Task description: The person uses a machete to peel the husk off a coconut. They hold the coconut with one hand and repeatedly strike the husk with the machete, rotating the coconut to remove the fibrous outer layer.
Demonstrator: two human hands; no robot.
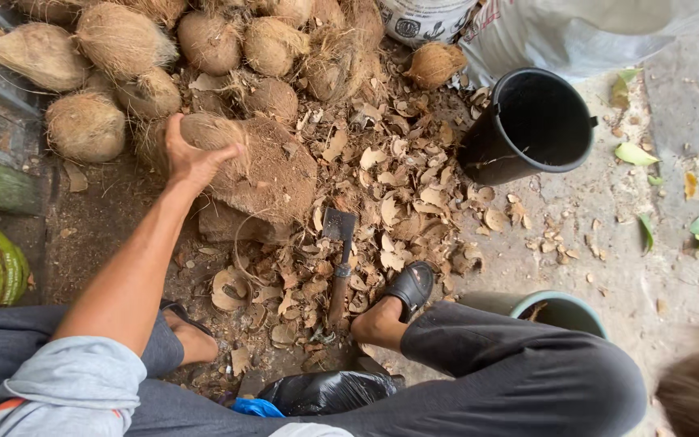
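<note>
Dirt floor, husk litter | our left hand clamped on husked coconut beside stone block | right hand unseen | cleaver below block: foot risk, we judge.

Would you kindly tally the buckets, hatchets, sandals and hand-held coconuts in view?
Buckets: 2 (black bucket, green bucket)
Hatchet: 1
Sandals: 2
Coconut gripped by the left hand: 1
Total: 6

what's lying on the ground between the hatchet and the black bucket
In the head view, a litter of broken coconut shell chips covers the ground between the hatchet and the black bucket.
</note>
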